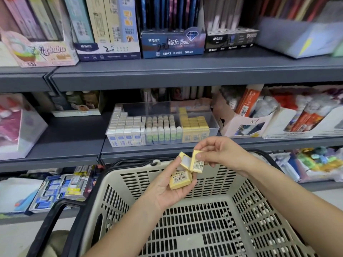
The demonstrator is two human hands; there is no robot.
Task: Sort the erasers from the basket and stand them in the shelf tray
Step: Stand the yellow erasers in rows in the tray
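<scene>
— Erasers first: where are they sitting right now?

— 3 small yellow card-sleeved block erasers [181,179] are being held above the beige slotted plastic basket [250,201]; I am seeing none lying in it. The left hand [165,191] is cupping 2 of them. Its fingers are curling round 1 lying flat in the palm, barcode up, and the other is leaning on edge against a fingertip. The right hand [220,154] is pinching the 3rd eraser [197,165] between thumb and fingertips, just beside the other 2.

— How are you expecting them to handle?

— Light and firm, I am guessing, with a little give under pressure. The sleeves are looking smooth, so they are probably sliding easily against each other, and a loose sleeve may be slipping off its block.

— So where should the hand be taking hold?

— Across the 2 broad faces, near the top end. That is leaving the bottom end free to land upright.

— And the destination?

— The clear acrylic shelf tray [213,123] is standing on the grey metal shelf [74,130] behind the basket. Its yellow row [194,127] is filling the right end, with open space showing behind it.
</scene>
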